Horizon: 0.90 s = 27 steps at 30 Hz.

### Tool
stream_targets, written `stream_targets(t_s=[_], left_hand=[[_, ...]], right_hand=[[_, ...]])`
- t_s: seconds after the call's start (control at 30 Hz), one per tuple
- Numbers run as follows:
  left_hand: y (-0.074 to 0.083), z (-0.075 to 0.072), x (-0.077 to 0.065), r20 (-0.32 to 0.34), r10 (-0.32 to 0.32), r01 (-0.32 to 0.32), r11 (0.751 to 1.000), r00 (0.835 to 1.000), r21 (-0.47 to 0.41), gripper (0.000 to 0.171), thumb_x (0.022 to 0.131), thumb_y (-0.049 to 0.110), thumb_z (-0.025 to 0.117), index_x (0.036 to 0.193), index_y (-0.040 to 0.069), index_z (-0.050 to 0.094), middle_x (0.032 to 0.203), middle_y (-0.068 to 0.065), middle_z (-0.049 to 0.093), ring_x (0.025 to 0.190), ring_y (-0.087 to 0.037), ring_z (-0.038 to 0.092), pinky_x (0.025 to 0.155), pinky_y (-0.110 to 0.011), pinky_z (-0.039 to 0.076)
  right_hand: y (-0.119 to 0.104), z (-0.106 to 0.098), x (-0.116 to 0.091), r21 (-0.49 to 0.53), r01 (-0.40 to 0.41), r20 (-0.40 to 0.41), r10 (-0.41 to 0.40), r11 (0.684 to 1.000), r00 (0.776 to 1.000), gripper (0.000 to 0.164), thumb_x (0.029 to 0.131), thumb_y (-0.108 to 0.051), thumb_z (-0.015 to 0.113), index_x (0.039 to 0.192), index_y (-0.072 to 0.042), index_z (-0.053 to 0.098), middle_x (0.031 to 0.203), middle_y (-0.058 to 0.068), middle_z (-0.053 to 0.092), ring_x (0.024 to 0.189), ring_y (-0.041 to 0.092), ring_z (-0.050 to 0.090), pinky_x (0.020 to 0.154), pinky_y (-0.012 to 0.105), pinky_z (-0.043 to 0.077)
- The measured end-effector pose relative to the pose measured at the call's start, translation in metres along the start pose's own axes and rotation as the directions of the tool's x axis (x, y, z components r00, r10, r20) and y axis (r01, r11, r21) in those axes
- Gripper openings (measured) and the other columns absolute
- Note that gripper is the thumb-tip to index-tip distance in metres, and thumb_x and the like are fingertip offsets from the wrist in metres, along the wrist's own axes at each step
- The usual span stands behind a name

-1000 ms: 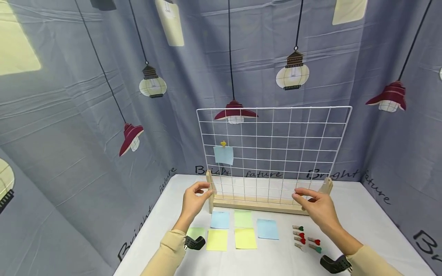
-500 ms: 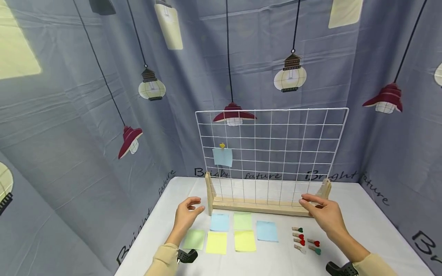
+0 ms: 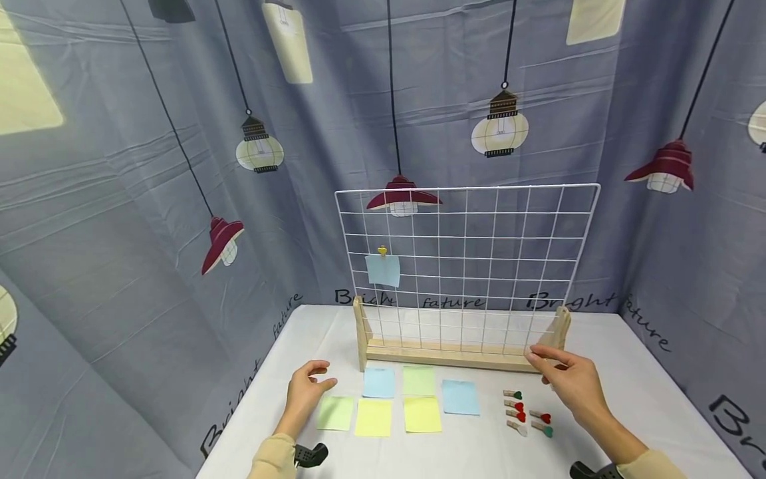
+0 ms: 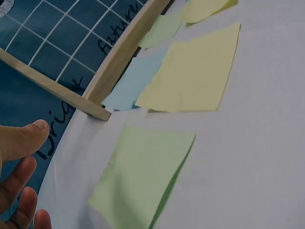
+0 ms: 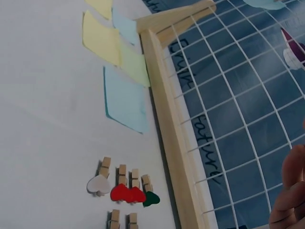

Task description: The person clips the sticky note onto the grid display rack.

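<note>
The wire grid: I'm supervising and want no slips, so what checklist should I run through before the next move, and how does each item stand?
1. Hung blue note has the yellow clip at its top edge: ok.
2. Wooden stand holds the wire grid up on the table: ok.
3. Six loose clips lie in view, right of the loose notes: ok.
4. All six loose notes lie flat: not ok; the front-left green note has a lifted edge.
5. Left hand free: ok.
6. Right hand free: cannot tell; its fingertips nearly meet.
</note>
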<state>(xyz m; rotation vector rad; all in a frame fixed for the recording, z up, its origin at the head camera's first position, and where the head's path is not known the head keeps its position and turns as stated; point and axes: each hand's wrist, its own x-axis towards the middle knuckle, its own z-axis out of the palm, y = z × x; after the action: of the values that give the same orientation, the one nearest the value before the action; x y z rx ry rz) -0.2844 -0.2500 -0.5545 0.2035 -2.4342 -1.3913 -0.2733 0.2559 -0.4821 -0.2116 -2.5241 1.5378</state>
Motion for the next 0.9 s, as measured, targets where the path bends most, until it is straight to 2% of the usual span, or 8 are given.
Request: stream_targets(t_s=[0.17,0.23,0.47,0.67,0.83,0.9], left_hand=[[-0.017,-0.003,-0.007,0.011,-0.055,0.054,0.998,0.998,0.037,0.039,0.078,0.007,0.086,0.115,0.003,0.074,0.115,-0.019,0.074,0.108,-0.038,0.066,0.090,-0.044,0.052],[-0.021,-0.004,-0.008,0.019,-0.061,0.060,0.997,0.998,0.051,0.040,0.078,0.007,0.086,0.116,0.002,0.073,0.115,-0.019,0.074,0.108,-0.037,0.066,0.091,-0.047,0.053],[-0.025,0.000,-0.009,0.035,-0.046,0.042,0.993,0.998,0.112,0.038,0.078,0.008,0.087,0.113,0.003,0.074,0.109,-0.016,0.075,0.105,-0.035,0.069,0.094,-0.051,0.053],[-0.030,0.004,-0.009,0.049,-0.041,0.032,0.983,0.998,0.178,0.037,0.077,0.007,0.086,0.112,0.005,0.074,0.108,-0.013,0.076,0.109,-0.036,0.068,0.096,-0.054,0.052],[-0.036,0.004,-0.011,0.052,-0.060,0.049,0.980,0.997,0.195,0.037,0.076,0.005,0.086,0.111,0.004,0.074,0.108,-0.013,0.076,0.113,-0.039,0.066,0.100,-0.057,0.048],[-0.038,0.004,-0.013,0.052,-0.046,0.034,0.976,0.998,0.217,0.037,0.075,0.003,0.087,0.109,0.003,0.074,0.107,-0.013,0.076,0.112,-0.039,0.067,0.101,-0.057,0.048]], right_hand=[[0.016,0.002,-0.003,0.019,-0.015,-0.013,0.015,1.000,1.000,0.055,0.094,-0.046,0.074,0.131,-0.006,0.070,0.090,-0.017,0.067,0.070,0.010,0.062,0.052,0.030,0.039],[0.022,0.002,-0.003,0.026,-0.026,-0.015,0.026,0.999,1.000,0.054,0.094,-0.044,0.075,0.131,-0.006,0.070,0.089,-0.021,0.066,0.069,0.009,0.062,0.052,0.029,0.038],[0.029,0.000,-0.004,0.036,-0.053,-0.030,0.054,0.998,0.998,0.053,0.093,-0.042,0.076,0.129,-0.003,0.070,0.083,-0.011,0.067,0.066,0.011,0.057,0.050,0.029,0.036],[0.033,-0.002,-0.003,0.052,-0.088,-0.045,0.090,0.995,0.995,0.053,0.092,-0.043,0.077,0.127,-0.002,0.071,0.080,-0.014,0.065,0.067,0.011,0.057,0.052,0.028,0.041],[0.040,-0.002,-0.007,0.055,-0.126,-0.037,0.128,0.991,0.991,0.055,0.093,-0.044,0.076,0.129,-0.003,0.070,0.081,-0.012,0.066,0.068,0.011,0.058,0.053,0.028,0.041],[0.043,-0.001,-0.010,0.065,-0.145,-0.034,0.147,0.987,0.988,0.055,0.093,-0.043,0.076,0.129,-0.002,0.070,0.081,-0.012,0.066,0.068,0.012,0.058,0.053,0.028,0.041]])
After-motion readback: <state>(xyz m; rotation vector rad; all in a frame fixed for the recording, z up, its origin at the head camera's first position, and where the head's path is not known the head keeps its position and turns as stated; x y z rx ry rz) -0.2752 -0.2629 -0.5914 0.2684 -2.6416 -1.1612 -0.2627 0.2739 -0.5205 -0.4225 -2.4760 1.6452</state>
